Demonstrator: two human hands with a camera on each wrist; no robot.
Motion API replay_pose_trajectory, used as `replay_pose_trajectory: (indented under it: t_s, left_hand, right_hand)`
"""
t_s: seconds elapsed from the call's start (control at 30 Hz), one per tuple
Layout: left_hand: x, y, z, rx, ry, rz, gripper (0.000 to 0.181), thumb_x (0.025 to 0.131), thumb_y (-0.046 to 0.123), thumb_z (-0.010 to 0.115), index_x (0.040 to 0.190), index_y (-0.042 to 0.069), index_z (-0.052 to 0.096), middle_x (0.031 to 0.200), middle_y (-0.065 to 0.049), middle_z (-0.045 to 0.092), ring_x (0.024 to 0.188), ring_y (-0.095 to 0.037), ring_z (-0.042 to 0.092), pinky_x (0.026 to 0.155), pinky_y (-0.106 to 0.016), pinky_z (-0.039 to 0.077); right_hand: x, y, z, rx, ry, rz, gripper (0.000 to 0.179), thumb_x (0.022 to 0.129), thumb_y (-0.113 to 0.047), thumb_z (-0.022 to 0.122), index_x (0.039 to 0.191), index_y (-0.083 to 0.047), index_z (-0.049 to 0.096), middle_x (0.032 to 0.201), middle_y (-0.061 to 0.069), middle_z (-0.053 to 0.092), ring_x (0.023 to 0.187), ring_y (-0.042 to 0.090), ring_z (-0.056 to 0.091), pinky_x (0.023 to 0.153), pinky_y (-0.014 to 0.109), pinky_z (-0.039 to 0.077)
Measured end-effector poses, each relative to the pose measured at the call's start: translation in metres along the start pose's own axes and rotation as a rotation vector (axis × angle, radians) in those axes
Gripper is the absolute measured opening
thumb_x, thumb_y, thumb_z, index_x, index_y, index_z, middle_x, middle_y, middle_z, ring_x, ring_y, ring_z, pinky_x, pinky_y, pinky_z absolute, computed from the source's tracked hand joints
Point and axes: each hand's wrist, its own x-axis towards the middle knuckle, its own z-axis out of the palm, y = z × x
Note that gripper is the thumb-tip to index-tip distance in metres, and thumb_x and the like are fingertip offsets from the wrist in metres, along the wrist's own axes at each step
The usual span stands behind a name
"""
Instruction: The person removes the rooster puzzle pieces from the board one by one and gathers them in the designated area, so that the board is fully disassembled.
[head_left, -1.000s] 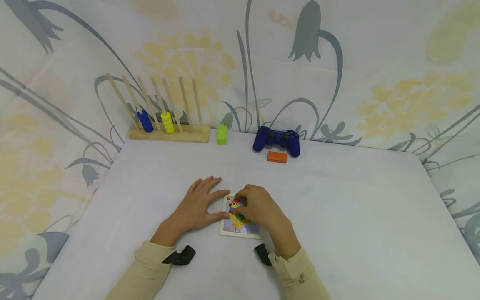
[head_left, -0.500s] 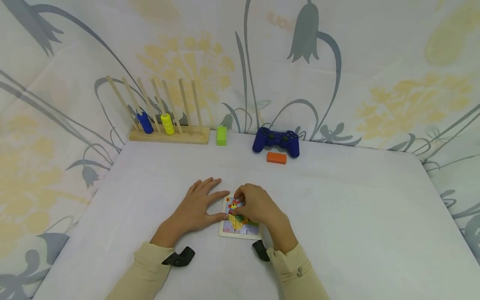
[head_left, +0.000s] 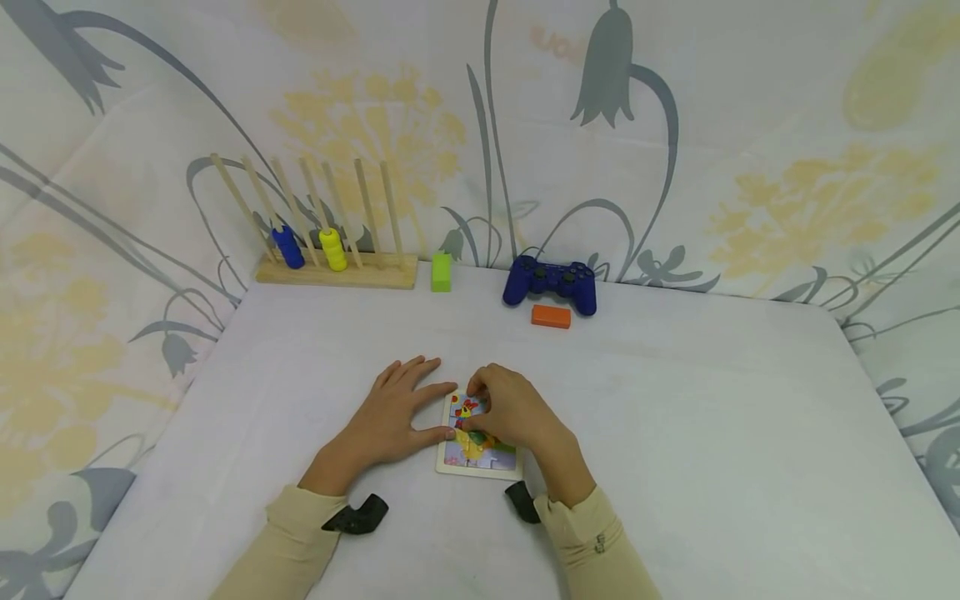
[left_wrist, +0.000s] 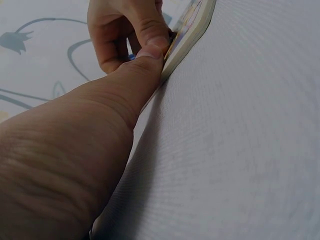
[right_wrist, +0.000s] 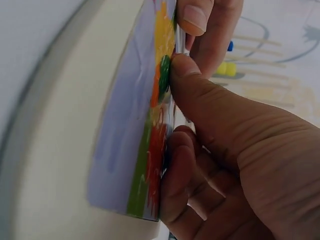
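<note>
A small jigsaw puzzle (head_left: 480,461) with a colourful cartoon bird lies in a pale frame on the table. My left hand (head_left: 392,419) rests at its left side with fingers spread, the thumb and index fingertip right at the frame's edge. Over the upper right of the puzzle is my right hand (head_left: 513,408), fingers curled and thumb bent in against a puzzle piece. In the right wrist view, the right thumb (right_wrist: 186,67) touches the picture surface and the other fingers curl down onto it. The left thumb (left_wrist: 148,57) meets the frame's edge in the left wrist view. My right hand hides part of the picture.
At the back stand a wooden peg rack (head_left: 337,271) with blue and yellow beads, a lime-green block (head_left: 441,273), a dark blue game controller (head_left: 550,281) and an orange block (head_left: 551,317). A patterned cloth (head_left: 675,167) rises behind the white table (head_left: 712,442).
The right wrist and forearm have shifted slightly to the left since one second ago. Both hands otherwise keep their places at the puzzle.
</note>
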Motion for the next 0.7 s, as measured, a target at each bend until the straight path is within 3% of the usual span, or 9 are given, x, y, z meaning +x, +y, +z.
replay_pose_trajectory:
  t_s: [0.33, 0.7]
  left_hand:
    - [0.0, -0.0003, 0.0002, -0.004, 0.005, 0.003, 0.065, 0.088, 0.058, 0.071, 0.144, 0.026, 0.059, 0.163, -0.009, 0.039, 0.154, -0.036, 0.031, 0.127, -0.06, 0.02]
    - [0.0003, -0.0008, 0.0016, -0.006, 0.002, -0.002, 0.065, 0.088, 0.058, 0.071, 0.144, 0.027, 0.059, 0.163, -0.009, 0.039, 0.154, -0.036, 0.029, 0.128, -0.06, 0.019]
  right_hand:
    - [-0.003, 0.0034, 0.0028, 0.036, 0.015, -0.031, 0.03, 0.086, -0.019, 0.084, 0.11, -0.014, 0.068, 0.106, 0.0, 0.069, 0.09, 0.015, 0.06, 0.086, 0.035, 0.055]
    - [-0.0039, 0.0024, 0.0037, -0.09, 0.0, -0.084, 0.03, 0.091, -0.019, 0.078, 0.119, -0.011, 0.072, 0.113, 0.002, 0.07, 0.095, 0.016, 0.063, 0.093, 0.038, 0.057]
